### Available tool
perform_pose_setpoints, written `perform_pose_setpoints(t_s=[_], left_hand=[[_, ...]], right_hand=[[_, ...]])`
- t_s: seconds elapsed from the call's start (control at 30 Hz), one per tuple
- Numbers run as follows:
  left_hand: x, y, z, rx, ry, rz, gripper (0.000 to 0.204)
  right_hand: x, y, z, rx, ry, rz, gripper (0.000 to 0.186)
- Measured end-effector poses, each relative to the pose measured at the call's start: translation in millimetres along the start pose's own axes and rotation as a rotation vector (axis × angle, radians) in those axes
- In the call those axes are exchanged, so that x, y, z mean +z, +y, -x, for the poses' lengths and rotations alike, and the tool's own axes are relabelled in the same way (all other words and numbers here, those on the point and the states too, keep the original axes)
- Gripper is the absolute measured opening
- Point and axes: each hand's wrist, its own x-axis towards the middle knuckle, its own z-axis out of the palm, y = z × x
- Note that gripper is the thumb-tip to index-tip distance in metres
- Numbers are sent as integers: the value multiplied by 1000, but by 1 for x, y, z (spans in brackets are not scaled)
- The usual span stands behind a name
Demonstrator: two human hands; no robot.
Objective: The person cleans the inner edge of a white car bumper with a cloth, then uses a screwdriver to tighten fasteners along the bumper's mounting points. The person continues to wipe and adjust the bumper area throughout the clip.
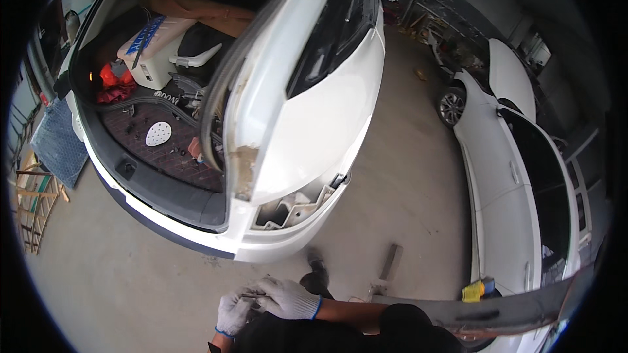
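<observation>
Both my hands wear white knitted gloves with blue cuffs and meet low in front of my body. My left hand (233, 314) is closed, its fingers at one end of a small thin dark piece (255, 296). My right hand (290, 298) closes on the same piece from the other side. Too little of it shows to tell its kind. Beyond my hands stands a white car (327, 150) with its boot open. At its rear corner, a bare tail-lamp recess (294, 208) shows no lamp in it.
Inside the boot lie a white box (154, 59), a red bag (116, 83) and a white perforated pad (158, 134). Another white car (500, 189) stands at the right. Nearer me are a long dark panel (517, 310), a yellow item (472, 291) and a bar-shaped block (392, 261) on the floor.
</observation>
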Motion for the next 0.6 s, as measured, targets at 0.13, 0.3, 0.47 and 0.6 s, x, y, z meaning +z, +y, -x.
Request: perform_pose_setpoints(t_s=[0.13,0.3,0.47,0.6], left_hand=[[99,37,-53,148,157,360,32],[199,-37,-119,657,136,617,30],[232,34,-127,389,32,-808,30],[260,36,-140,302,291,-267,32]], right_hand=[[-73,48,12,-273,23,-275,32],[-134,79,22,-636,66,-405,42],[-191,93,31,-671,120,-85,61],[-232,80,13,-605,23,51,53]])
